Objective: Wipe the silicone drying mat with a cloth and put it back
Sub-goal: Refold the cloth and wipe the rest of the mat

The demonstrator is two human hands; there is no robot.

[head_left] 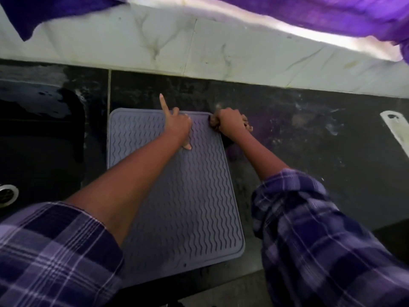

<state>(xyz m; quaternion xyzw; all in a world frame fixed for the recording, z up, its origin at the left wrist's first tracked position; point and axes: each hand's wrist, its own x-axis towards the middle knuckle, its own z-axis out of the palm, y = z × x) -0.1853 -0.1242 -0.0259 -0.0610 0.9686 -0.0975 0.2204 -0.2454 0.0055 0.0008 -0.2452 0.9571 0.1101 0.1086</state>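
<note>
A grey-purple silicone drying mat (199, 196) with a wavy ribbed pattern lies flat on the dark countertop (309, 151). My left hand (179, 127) rests on the mat's far edge, palm down, index finger pointing away and thumb on the ribs. My right hand (230, 125) is a fist at the mat's far right corner. Bits of a brownish cloth (249, 127) stick out on both sides of the fist. Most of the cloth is hidden inside the hand. Both forearms reach out of rolled plaid sleeves.
A dark sink (33, 140) with a metal drain (6, 194) lies left of the mat. A white tiled wall (155, 45) backs the counter. A flat metal utensil (396, 131) lies at the far right. Purple fabric (332, 12) hangs across the top. The counter's front edge runs below the mat.
</note>
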